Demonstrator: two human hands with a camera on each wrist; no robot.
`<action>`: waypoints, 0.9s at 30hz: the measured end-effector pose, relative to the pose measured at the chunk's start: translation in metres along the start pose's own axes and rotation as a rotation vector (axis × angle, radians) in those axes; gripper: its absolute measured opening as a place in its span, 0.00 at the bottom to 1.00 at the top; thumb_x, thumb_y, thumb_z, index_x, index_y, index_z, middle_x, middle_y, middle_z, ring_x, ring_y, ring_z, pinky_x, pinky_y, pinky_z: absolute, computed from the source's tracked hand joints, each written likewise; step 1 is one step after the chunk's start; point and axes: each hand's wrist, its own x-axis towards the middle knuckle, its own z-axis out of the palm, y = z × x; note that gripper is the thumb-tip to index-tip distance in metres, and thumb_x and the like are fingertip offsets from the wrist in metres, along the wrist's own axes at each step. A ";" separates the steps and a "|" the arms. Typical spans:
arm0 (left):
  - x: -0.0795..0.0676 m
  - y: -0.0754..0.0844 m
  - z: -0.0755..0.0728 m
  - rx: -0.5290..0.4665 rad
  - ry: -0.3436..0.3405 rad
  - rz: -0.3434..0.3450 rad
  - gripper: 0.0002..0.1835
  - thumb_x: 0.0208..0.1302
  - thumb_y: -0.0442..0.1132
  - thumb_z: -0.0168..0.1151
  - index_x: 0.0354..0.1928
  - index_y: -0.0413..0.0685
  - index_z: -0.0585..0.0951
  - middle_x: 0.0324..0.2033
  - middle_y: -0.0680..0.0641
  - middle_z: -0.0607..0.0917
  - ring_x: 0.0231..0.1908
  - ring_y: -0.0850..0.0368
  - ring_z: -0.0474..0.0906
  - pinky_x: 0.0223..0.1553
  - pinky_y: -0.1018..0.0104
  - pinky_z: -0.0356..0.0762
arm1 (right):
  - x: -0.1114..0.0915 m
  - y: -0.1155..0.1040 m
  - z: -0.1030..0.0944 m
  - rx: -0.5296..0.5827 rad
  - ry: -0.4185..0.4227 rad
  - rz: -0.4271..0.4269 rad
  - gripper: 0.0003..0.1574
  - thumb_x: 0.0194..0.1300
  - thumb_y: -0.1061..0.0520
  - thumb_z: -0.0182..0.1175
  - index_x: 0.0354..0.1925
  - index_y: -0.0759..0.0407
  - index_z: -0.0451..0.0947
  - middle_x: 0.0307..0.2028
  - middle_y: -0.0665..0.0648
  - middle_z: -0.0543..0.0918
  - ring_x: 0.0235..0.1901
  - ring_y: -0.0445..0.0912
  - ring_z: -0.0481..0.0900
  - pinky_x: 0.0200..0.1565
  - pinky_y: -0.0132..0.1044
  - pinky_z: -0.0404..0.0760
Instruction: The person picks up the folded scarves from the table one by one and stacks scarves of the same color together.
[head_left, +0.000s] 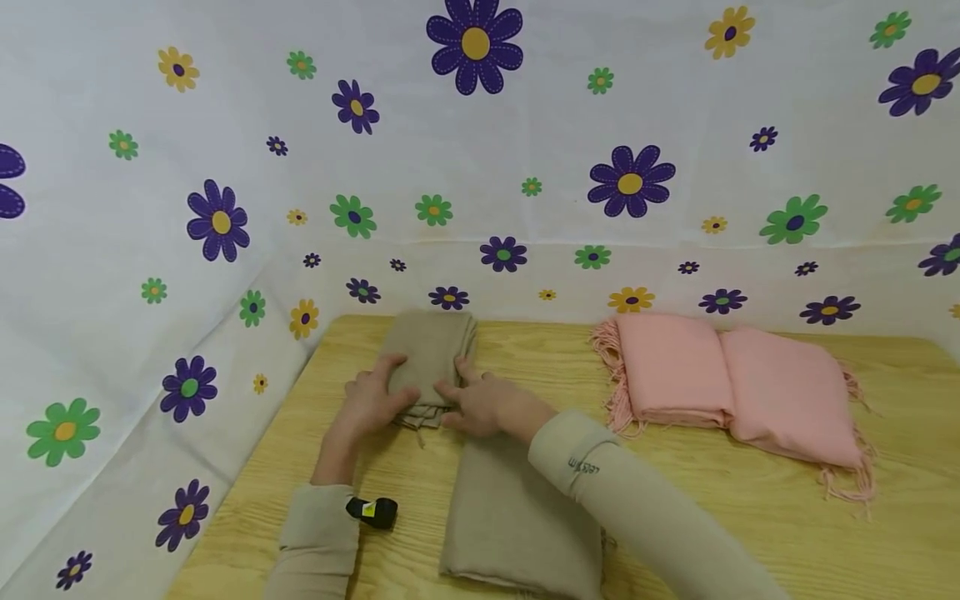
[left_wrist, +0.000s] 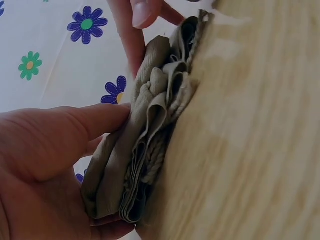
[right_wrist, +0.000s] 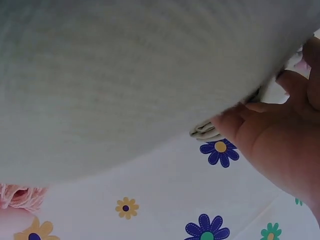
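Observation:
A folded beige scarf [head_left: 431, 350] lies at the far left of the wooden table, its layered folds and twisted fringe [left_wrist: 155, 157] facing the near side. My left hand [head_left: 375, 396] grips its left side, thumb [left_wrist: 100, 120] on the top layer and fingers partly hidden round the edge. At the near right corner, my right hand [head_left: 483, 404] touches the scarf with extended fingertips. A second folded beige scarf [head_left: 517, 517] lies nearer, below the right wrist. Its cloth fills much of the right wrist view, where the right hand [right_wrist: 280, 135] shows at the right.
Two folded pink scarves [head_left: 675, 367] with fringes lie side by side at the back right of the table [head_left: 750, 533]. A white cloth with printed flowers [head_left: 517, 142] hangs behind and along the left. A black strap device [head_left: 372, 512] is on the left wrist.

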 end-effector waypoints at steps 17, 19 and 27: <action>0.000 0.002 0.007 0.068 -0.003 -0.004 0.34 0.70 0.48 0.59 0.73 0.46 0.61 0.61 0.20 0.65 0.59 0.21 0.59 0.55 0.31 0.66 | 0.001 0.000 0.010 -0.022 -0.046 0.048 0.42 0.75 0.34 0.45 0.79 0.34 0.42 0.79 0.56 0.42 0.75 0.59 0.49 0.69 0.55 0.59; -0.001 0.002 0.007 0.069 -0.004 0.001 0.34 0.70 0.48 0.59 0.72 0.46 0.62 0.61 0.20 0.65 0.59 0.21 0.59 0.55 0.31 0.66 | 0.001 0.000 0.010 -0.029 -0.052 0.050 0.42 0.75 0.34 0.45 0.79 0.34 0.42 0.79 0.56 0.42 0.75 0.59 0.49 0.70 0.55 0.59; 0.000 0.005 0.007 0.066 -0.017 0.028 0.33 0.69 0.48 0.60 0.71 0.47 0.62 0.60 0.20 0.66 0.60 0.22 0.60 0.56 0.31 0.65 | -0.003 -0.001 0.004 -0.036 -0.065 0.046 0.40 0.76 0.35 0.44 0.79 0.36 0.46 0.78 0.60 0.46 0.75 0.59 0.49 0.71 0.55 0.56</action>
